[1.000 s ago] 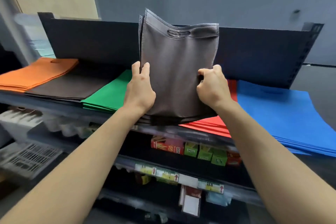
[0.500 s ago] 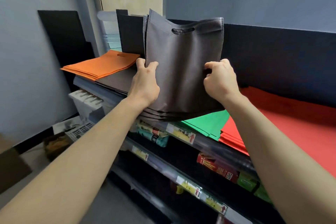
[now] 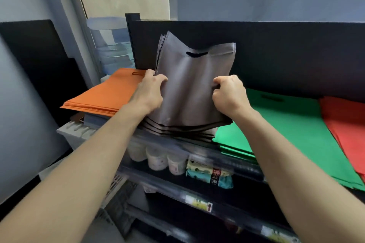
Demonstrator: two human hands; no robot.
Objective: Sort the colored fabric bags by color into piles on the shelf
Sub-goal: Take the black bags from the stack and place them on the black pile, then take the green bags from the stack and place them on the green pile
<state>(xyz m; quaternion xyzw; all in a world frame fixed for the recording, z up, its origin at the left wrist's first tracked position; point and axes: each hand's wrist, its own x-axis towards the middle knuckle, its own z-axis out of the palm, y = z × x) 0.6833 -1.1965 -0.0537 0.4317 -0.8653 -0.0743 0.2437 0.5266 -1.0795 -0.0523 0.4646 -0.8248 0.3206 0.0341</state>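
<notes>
Both hands hold a bundle of grey fabric bags [image 3: 192, 85] upright, its lower edge resting on the grey pile at the shelf's front. My left hand [image 3: 150, 92] grips the bundle's left edge and my right hand [image 3: 229, 94] grips its right edge. An orange pile [image 3: 106, 94] lies flat to the left. To the right lies a green pile [image 3: 292, 130], then a red pile [image 3: 349, 124] at the frame's edge. The grey pile below is mostly hidden behind the bundle and my hands.
The black shelf [image 3: 233, 162] has a tall dark back panel [image 3: 286, 55]. Cups and snack packets [image 3: 209, 175] fill the lower shelf. A clear water jug [image 3: 110, 45] stands behind the orange pile. A white crate [image 3: 75, 132] and a basket sit low left.
The grey bundle has moved left along the shelf, from over the red and green piles to the spot beside the orange pile, and sits lower. The view swung left; the blue pile left the frame.
</notes>
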